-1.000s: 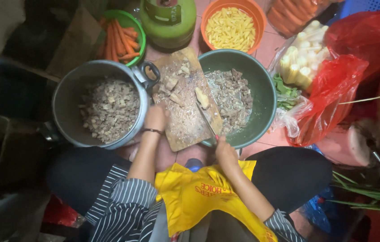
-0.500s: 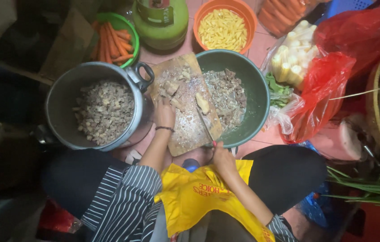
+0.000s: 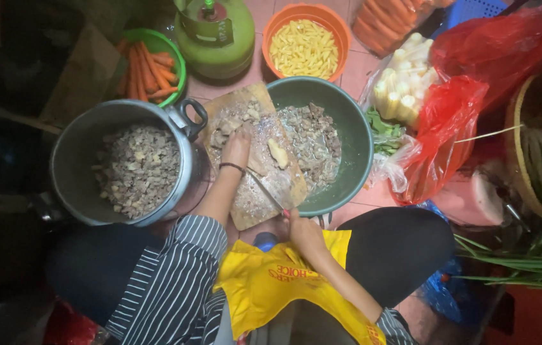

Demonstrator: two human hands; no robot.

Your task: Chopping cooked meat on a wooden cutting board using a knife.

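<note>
We are seeing the worn wooden cutting board lying tilted across the floor, its far end overlapping the rim of the dark green plastic basin of chopped meat and its left edge almost touching the grey metal pot filled with diced pieces. The left hand is pressing down, fingers curled, on meat scraps at the board's upper part. The right hand is closing around the handle of a knife, whose blade is lying diagonally over the board's lower half, beside a pale chunk. The board is leaving little free room: pot handle on the left, basin on the right, knees just below. Beyond it, a green gas cylinder, a green bowl of carrots and an orange bowl of yellow strips are crowding the tiled floor, with red plastic bags at the right.
</note>
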